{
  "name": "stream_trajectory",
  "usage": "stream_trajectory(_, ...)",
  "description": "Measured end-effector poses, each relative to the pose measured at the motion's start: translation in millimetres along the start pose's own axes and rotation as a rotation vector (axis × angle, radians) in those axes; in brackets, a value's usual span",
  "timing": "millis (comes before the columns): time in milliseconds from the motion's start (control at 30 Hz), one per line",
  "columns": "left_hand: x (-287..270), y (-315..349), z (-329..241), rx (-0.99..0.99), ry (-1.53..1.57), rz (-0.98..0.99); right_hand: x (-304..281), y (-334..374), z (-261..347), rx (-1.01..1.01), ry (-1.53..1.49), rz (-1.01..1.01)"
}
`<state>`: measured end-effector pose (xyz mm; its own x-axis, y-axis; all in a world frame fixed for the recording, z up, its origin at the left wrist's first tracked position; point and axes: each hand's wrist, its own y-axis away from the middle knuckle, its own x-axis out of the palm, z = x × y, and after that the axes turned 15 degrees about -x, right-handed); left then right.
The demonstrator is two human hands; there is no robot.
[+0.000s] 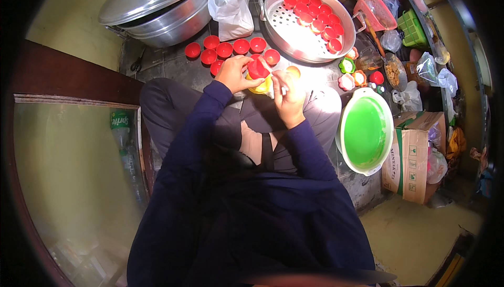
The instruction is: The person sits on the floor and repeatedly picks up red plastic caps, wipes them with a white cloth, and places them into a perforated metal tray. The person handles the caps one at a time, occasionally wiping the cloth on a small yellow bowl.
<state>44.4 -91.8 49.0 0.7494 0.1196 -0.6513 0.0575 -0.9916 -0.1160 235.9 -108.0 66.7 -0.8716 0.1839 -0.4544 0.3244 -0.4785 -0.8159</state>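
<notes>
My left hand [232, 74] pinches a small red cup mould [257, 68] by its side, tilted above a yellow container [259, 86] between my crossed legs. Close by, my right hand [290, 99] is closed around a slim pale tool [284, 91] whose tip points toward the cup; its exact kind is unclear. Several more red cups [224, 50] stand on the dark tiles just beyond my hands. Ahead to the right, a round perforated metal steamer tray [310, 55] holds many red cups [318, 25] grouped on its right side.
By my right knee stands a white basin [389, 139] of bright green liquid. Flower-shaped moulds [346, 81] lie beyond it. A cardboard box [408, 162] and cluttered shelves line the right. A large lidded pot [173, 24] and a white plastic bag [231, 11] stand at far left.
</notes>
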Motion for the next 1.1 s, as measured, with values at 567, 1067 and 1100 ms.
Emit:
stream_trajectory(567, -22, -9, -27, 0.144, -0.325, 0.088, -15, -39, -17, 0.189, -0.018, 0.158)
stream_trajectory(1067, -27, -8, -18, 0.203, -0.392, -0.008, -12, -9, -18, 0.388, -0.214, -0.22)
stream_trajectory(1100, -25, -8, -19, 0.199, -0.403, 0.015, -7, -9, -14, 0.38, -0.225, -0.191)
